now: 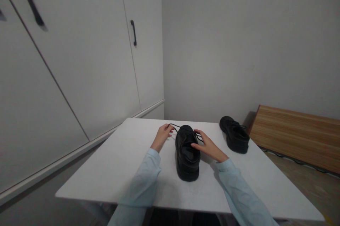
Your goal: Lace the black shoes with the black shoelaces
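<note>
A black lace-up shoe [187,153] stands in the middle of the white table [111,169], heel towards me. My left hand [162,135] is to its left and pinches a black lace [175,126] that runs from the shoe. My right hand [207,145] rests on the shoe's right side at the lacing, fingers on the other lace end. Both arms wear light blue sleeves.
A second black shoe [235,134] sits at the table's far right, near the edge. White cupboard doors with black handles [133,32] stand to the left. A wooden board [297,134] lies on the floor to the right, against the grey wall.
</note>
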The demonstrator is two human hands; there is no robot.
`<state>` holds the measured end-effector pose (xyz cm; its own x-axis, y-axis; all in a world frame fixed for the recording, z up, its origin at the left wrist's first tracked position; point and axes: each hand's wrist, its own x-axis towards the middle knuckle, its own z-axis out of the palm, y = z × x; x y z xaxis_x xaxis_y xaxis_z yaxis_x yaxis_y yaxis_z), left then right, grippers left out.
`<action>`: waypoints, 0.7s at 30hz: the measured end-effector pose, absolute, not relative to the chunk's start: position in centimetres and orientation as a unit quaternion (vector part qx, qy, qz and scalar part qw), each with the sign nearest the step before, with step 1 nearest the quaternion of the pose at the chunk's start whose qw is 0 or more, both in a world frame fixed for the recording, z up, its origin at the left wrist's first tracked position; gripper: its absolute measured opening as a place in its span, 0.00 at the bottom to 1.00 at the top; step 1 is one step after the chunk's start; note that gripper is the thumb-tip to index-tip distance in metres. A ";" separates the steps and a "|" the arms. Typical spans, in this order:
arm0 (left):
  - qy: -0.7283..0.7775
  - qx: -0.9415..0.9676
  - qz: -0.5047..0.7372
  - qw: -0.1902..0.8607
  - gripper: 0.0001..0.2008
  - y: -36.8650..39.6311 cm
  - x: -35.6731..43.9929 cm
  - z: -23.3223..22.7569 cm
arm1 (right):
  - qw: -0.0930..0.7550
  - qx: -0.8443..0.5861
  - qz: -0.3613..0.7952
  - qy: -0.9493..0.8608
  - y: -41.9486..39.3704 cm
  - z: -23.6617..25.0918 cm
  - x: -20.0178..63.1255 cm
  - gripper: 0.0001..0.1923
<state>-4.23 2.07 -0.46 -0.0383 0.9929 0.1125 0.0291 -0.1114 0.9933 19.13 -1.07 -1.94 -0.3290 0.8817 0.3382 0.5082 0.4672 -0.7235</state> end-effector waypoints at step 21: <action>0.390 0.446 0.591 0.548 0.14 2.0 -4.0 -0.5 | 0.364 -0.456 0.269 -0.766 -1.1 -1.8 19.0 0.34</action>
